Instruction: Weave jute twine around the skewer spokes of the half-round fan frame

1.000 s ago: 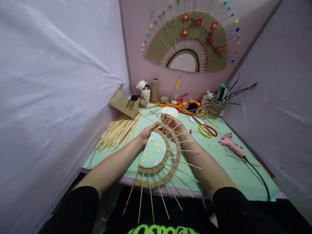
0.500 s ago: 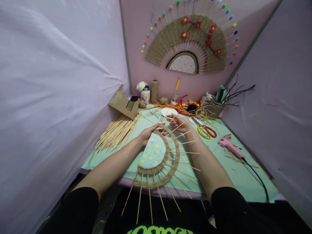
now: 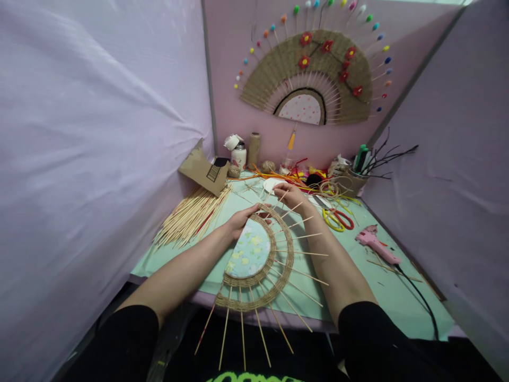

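Observation:
A half-made fan [image 3: 254, 260] lies on the green table [image 3: 369, 276] in front of me. It has a floral half-disc in the middle, two arcs of woven twine and bamboo sticks fanning outward. My left hand [image 3: 242, 218] grips its far left end, fingers curled over the rim. My right hand [image 3: 290, 195] is beyond the fan's top sticks, fingers pinched together on what looks like a strand of twine, too thin to be sure.
A pile of bamboo sticks [image 3: 191, 215] lies at the left, with a cardboard piece [image 3: 202, 170] behind it. Yellow and red scissors [image 3: 337, 218], a pink glue gun [image 3: 374, 243] with a black cord, a pen cup [image 3: 353, 178], twine spools and a finished fan [image 3: 314, 74] on the wall.
My right hand has lifted off the fan's upper sticks and moved away from me, its fingers closing into a pinch. The left hand keeps its hold on the fan.

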The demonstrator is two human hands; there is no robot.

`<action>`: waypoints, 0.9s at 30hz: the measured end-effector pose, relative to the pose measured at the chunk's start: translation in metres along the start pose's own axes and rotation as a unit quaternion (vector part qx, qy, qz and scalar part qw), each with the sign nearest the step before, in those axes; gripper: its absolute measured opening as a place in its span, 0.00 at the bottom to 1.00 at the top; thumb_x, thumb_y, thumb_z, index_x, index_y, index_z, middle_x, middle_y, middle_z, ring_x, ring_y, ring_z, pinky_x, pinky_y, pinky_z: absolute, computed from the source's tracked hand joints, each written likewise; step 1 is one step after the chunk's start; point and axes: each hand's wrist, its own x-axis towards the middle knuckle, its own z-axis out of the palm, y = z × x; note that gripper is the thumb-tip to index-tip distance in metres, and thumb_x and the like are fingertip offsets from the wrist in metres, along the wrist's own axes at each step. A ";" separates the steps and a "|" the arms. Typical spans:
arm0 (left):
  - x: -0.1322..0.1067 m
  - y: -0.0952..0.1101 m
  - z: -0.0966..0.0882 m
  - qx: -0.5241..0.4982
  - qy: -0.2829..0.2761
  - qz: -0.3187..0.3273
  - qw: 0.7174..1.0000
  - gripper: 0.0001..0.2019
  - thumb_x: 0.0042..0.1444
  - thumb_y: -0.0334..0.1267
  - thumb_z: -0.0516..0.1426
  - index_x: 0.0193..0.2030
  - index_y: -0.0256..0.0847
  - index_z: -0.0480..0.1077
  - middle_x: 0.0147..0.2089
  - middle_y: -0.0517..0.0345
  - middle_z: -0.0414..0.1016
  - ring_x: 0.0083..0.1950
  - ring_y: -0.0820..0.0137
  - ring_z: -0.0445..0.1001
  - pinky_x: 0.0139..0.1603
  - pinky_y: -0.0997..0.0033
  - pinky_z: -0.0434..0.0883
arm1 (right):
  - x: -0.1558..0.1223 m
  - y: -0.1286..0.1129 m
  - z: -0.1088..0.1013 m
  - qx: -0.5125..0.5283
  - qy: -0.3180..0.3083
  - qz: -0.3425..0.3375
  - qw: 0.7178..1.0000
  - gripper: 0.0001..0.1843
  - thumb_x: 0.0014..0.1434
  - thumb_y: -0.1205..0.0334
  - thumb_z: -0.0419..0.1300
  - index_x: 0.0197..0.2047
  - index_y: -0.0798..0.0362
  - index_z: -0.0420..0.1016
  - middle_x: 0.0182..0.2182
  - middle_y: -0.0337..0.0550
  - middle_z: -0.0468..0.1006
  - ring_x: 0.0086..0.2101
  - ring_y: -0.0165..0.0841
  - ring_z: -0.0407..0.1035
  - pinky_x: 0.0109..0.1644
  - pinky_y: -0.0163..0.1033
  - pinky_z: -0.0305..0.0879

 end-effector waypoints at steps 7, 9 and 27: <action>-0.003 0.000 0.002 -0.016 -0.021 -0.006 1.000 0.15 0.61 0.41 0.50 0.49 0.38 0.71 0.39 0.52 0.76 0.34 0.67 0.77 0.37 0.65 0.73 | 0.015 -0.005 0.023 0.118 0.011 -0.057 0.991 0.11 0.41 0.62 0.69 0.29 0.52 0.73 0.24 0.35 0.72 0.24 0.24 0.63 0.28 0.31 0.61; -0.004 0.000 0.003 -0.019 -0.025 -0.012 0.999 0.16 0.61 0.42 0.50 0.50 0.37 0.71 0.38 0.51 0.76 0.33 0.66 0.77 0.36 0.65 0.73 | 0.017 -0.007 0.025 0.143 0.009 -0.053 0.988 0.12 0.41 0.63 0.69 0.30 0.51 0.73 0.24 0.34 0.72 0.25 0.24 0.64 0.29 0.30 0.62; -0.006 0.003 0.003 0.004 -0.043 -0.010 0.999 0.20 0.62 0.47 0.48 0.45 0.32 0.72 0.34 0.46 0.78 0.34 0.63 0.78 0.40 0.63 0.72 | -0.029 -0.005 0.067 0.000 -0.178 0.187 0.966 0.13 0.48 0.55 0.65 0.31 0.55 0.72 0.15 0.35 0.67 0.17 0.26 0.61 0.18 0.32 0.56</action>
